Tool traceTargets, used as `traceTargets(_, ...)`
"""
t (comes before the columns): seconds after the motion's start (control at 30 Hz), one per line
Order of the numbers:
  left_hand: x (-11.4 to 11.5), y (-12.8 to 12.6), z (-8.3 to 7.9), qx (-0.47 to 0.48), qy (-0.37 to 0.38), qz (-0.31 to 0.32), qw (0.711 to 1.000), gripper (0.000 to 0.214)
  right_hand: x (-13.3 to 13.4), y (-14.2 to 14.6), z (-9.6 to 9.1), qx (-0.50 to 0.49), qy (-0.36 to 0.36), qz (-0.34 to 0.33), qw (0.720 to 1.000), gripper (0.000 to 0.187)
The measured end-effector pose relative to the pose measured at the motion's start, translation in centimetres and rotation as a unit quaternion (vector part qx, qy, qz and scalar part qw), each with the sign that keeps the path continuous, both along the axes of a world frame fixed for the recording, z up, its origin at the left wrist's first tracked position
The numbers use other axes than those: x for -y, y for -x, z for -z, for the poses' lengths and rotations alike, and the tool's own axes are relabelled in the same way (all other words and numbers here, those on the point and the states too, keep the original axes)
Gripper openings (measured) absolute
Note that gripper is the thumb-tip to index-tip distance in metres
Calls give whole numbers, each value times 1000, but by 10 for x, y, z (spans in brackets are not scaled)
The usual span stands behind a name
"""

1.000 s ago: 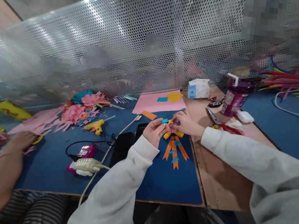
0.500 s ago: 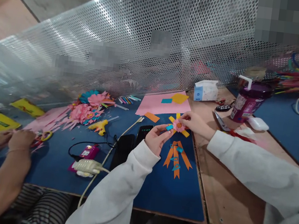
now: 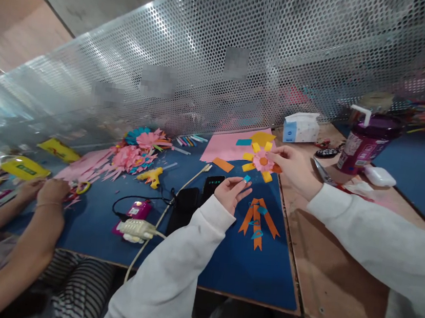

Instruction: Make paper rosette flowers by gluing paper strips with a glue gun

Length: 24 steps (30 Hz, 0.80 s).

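Observation:
A paper flower (image 3: 263, 161) with a pink middle and yellow petals is held up by its right edge in my right hand (image 3: 297, 170), which is closed on it. Lower and to the left, my left hand (image 3: 231, 193) pinches a small blue paper piece (image 3: 246, 178) between thumb and forefinger, apart from the flower. Below both hands, orange paper ribbons (image 3: 257, 221) with notched ends and blue paper loops lie on the blue mat (image 3: 245, 271). An orange paper strip (image 3: 223, 165) rests just above my left hand.
Pink paper (image 3: 217, 147) lies by the perforated metal screen (image 3: 192, 74). A yellow glue gun (image 3: 151, 176), phone (image 3: 214, 185) and power strip (image 3: 137, 230) are on the left. Scissors (image 3: 323, 173) and a purple cup (image 3: 367, 144) stand right. A co-worker's hands (image 3: 51, 193) work far left.
The flower has moved up and away from my left hand, held by my right hand. The blue piece stays in my left fingers, now apart from the flower. The view has shifted slightly left.

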<state>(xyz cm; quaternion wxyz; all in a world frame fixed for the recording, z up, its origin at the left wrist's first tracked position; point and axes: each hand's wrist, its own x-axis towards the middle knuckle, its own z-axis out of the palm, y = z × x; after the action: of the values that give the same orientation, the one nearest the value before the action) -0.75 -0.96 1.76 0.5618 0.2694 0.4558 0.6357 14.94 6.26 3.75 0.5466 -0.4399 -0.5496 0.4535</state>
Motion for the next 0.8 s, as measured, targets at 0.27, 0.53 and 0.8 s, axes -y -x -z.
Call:
traceTargets(0.27, -2, 0, 2, -17, 5, -18, 1000, 31, 16, 7, -11, 1, -26, -22, 999, 24)
traceTargets(0.53, -2, -2, -1, -7, 6, -34, 999, 41, 21, 9, -14, 7, -21, -40, 999, 22)
traceTargets(0.8, -1, -3, -4, -6, 12, -29, 999, 36, 23, 9, -13, 22, -38, -46, 998, 19)
